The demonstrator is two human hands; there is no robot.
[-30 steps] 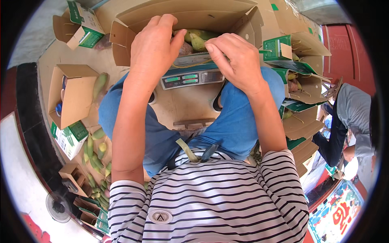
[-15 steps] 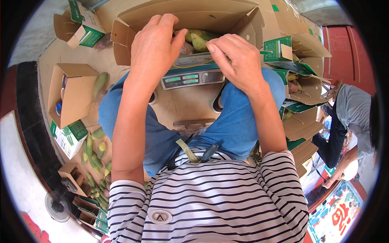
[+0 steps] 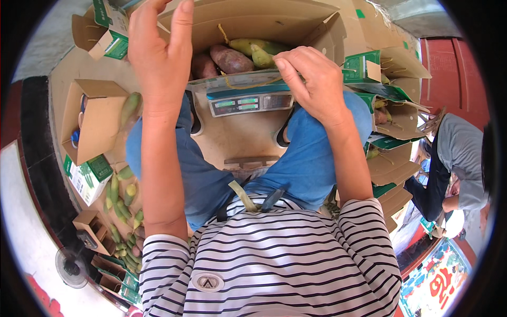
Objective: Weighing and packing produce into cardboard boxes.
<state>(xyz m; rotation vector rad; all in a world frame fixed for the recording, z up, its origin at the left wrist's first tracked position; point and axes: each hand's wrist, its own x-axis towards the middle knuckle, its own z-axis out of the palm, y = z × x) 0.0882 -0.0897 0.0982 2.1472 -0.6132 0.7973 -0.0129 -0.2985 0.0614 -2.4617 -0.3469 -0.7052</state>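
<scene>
L hand [image 3: 159, 66], upper L of frame: spread wide, nothing seen held. R hand [image 3: 315, 80] curled, grip unclear; nearer green veg [image 3: 244, 45], up-L of it, long axis approx L–R.

The carton [image 3: 323, 43] lies open above the produce [image 3: 232, 59], its raised flap [image 3: 248, 20] blocking the far side.

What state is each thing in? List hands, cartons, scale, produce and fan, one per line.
Left hand, open, thumb and fingers apart.
Right hand, fingers bent, grip unclear.
Large carton, open on top.
Purple tubers, lying inside the large carton.
Scale, on, displays lit green.
Left-side carton, open.
Fan, cannot tell whether running.
</scene>
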